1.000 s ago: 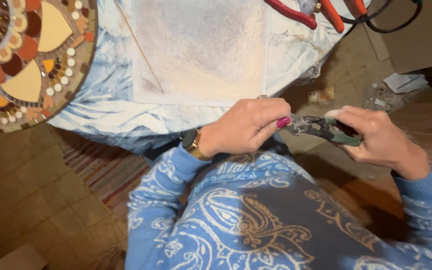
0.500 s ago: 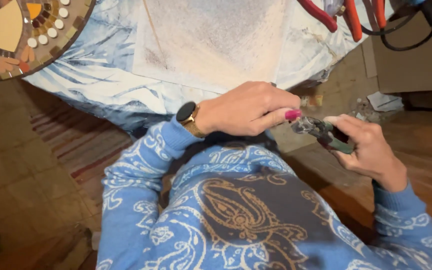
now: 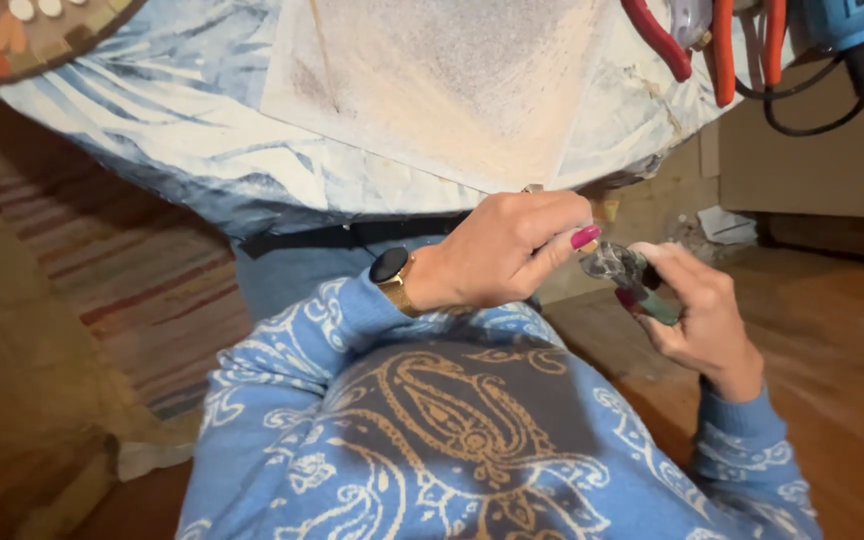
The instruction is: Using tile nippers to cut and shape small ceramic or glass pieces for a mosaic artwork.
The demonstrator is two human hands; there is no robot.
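Observation:
My right hand grips a pair of nippers by their green handles, with the dark metal head pointing left. My left hand, with pink nails and a dark watch on the wrist, pinches its thumb and forefinger right at the nippers' jaws. A small tan piece seems to sit between those fingertips, mostly hidden. Both hands hover over my lap, just below the table edge. I wear a blue paisley sweater.
A table draped in blue-and-white cloth carries a pale dusty board. A round mosaic's rim shows at top left. Red-handled pliers and a blue power tool with black cable lie at top right. Striped rug left, wooden floor right.
The view has tilted down and the mosaic has slid nearly out of frame. My hands stay together at the nippers, my left fingers closing in tighter on the jaws.

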